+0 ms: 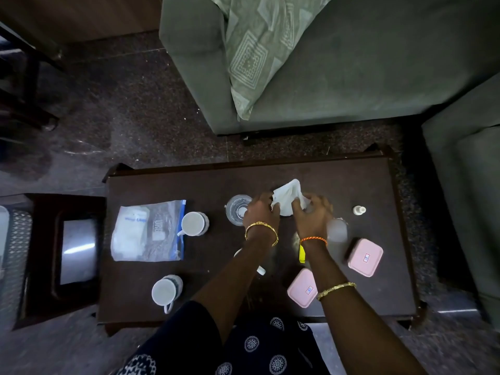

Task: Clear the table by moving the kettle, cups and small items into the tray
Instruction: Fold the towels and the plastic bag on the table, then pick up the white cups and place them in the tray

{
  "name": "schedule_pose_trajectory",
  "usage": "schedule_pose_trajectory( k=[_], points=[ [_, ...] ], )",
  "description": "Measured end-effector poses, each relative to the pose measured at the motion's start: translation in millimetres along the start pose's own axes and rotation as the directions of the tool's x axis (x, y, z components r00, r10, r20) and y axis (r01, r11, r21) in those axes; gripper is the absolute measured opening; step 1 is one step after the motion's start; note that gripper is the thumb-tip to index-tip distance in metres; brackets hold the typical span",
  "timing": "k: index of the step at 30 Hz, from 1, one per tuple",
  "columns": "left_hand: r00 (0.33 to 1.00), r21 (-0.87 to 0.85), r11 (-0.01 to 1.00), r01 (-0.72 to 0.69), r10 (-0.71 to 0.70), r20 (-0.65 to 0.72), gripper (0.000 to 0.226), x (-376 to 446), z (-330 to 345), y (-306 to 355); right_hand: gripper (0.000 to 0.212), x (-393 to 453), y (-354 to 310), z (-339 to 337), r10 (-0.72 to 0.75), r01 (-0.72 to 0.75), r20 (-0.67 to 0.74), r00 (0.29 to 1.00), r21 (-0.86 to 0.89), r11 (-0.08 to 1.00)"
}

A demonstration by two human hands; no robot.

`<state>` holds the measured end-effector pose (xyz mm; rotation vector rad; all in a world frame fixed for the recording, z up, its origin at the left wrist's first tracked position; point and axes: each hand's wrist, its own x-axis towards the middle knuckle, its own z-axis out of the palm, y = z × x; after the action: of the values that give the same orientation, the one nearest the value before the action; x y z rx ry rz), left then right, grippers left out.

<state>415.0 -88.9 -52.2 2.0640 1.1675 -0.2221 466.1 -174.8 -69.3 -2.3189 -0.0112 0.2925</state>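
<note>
Hands together at mid-table — left hand (pixel 261 212) and right hand (pixel 311 216) both pinching a crumpled white tissue (pixel 288 197), beside a glass (pixel 238 209); two cups (pixel 193 224) sit left on the table (pixel 351 180) — tray (pixel 78 251), seemingly, lies off its left end.

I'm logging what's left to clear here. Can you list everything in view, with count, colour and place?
white cups: 2, white; left half of table, one by the bag, one near the front edge
glass: 1, clear; mid-table, beside the left hand
pink boxes: 2, pink, lidded; front right of table, second nearer
plastic bag: 1, clear with blue edge; left of table
small bottle: 1, white; right of table
tissue: 1, white; held in both hands
tray: 1, dark with shiny base; stool left of table
sofa: green; behind table
left hand: grips tissue
right hand: grips tissue
</note>
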Motion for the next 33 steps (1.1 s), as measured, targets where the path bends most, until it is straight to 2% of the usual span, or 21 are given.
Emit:
schedule_pose_trajectory(
  k=[5,8,11,16,21,26,30,33],
  points=[
    [0.999,-0.193,0.981,-0.021,0.015,-0.033,0.034,-31,-6,-6,0.01,-27,-16,-6,-0.088,0.095,-0.083,0.993,0.094,0.991],
    [0.998,-0.217,0.976,-0.027,0.012,-0.069,0.026,-52,-14,-18,0.014,-46,-24,-10,-0.139,0.148,-0.088,0.986,0.101,0.984],
    [0.996,-0.209,0.978,0.002,-0.02,-0.083,0.019,-74,-24,-38,0.026,-68,-28,-12,-0.117,0.119,-0.019,0.993,0.15,0.981],
    [0.991,-0.199,0.975,0.098,-0.114,-0.075,0.035,-103,-40,-83,0.033,-107,-27,-11,-0.097,0.07,0.167,0.981,0.157,0.985],
    [0.961,-0.312,0.931,0.192,-0.242,-0.131,0.043,-129,-61,-126,0.038,-149,-30,2,-0.097,0.067,0.302,0.948,0.11,0.992],
    [0.941,-0.382,0.875,0.298,-0.336,-0.037,0.055,-146,-84,-174,0.034,-189,-31,24,-0.094,0.098,0.346,0.934,0.007,0.995],
    [0.945,-0.284,0.904,0.319,-0.327,0.018,0.034,-155,-101,-215,0.023,-221,-38,46,-0.075,0.102,0.472,0.878,-0.031,0.994],
    [0.912,-0.312,0.861,0.401,-0.407,0.049,0.017,-156,-113,-251,0.014,-243,-44,67,-0.033,0.067,0.553,0.833,-0.042,0.997]
  ],
)
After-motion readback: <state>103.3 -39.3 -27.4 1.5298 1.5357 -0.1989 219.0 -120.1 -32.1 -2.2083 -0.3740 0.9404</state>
